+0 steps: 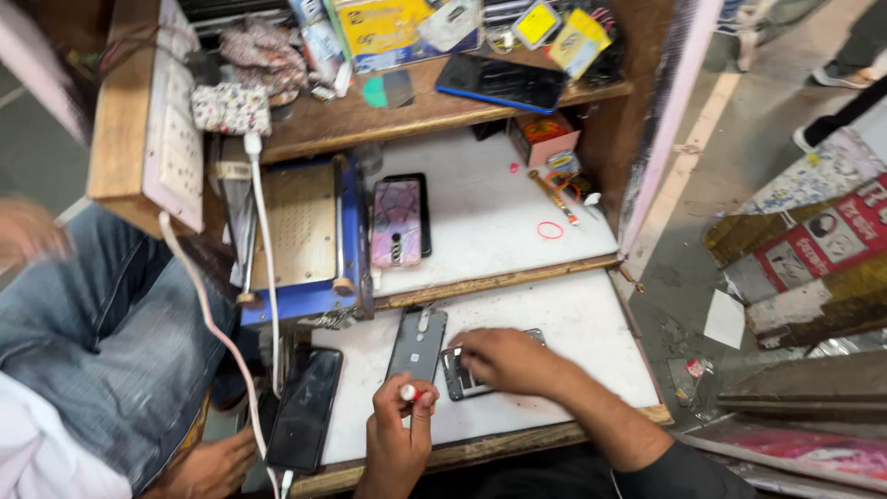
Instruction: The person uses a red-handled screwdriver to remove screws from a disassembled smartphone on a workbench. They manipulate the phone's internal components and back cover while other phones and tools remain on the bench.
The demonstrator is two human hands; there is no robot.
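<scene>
Left hand (pixel 397 434) grip pinches small red-tipped tool (pixel 408 393); right hand (pixel 504 360) presses flat on opened phone (pixel 459 377).

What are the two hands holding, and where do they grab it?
The left hand pinches a small red-and-white tool near its top end. The right hand presses down on an opened phone, covering its upper part.

A small wooden stall holds two white work surfaces (pixel 499 212) under a cluttered wooden shelf (pixel 370 115). Grey concrete floor (pixel 730 157) lies to the right, with stacked boards (pixel 813 268) in even daylight.
</scene>
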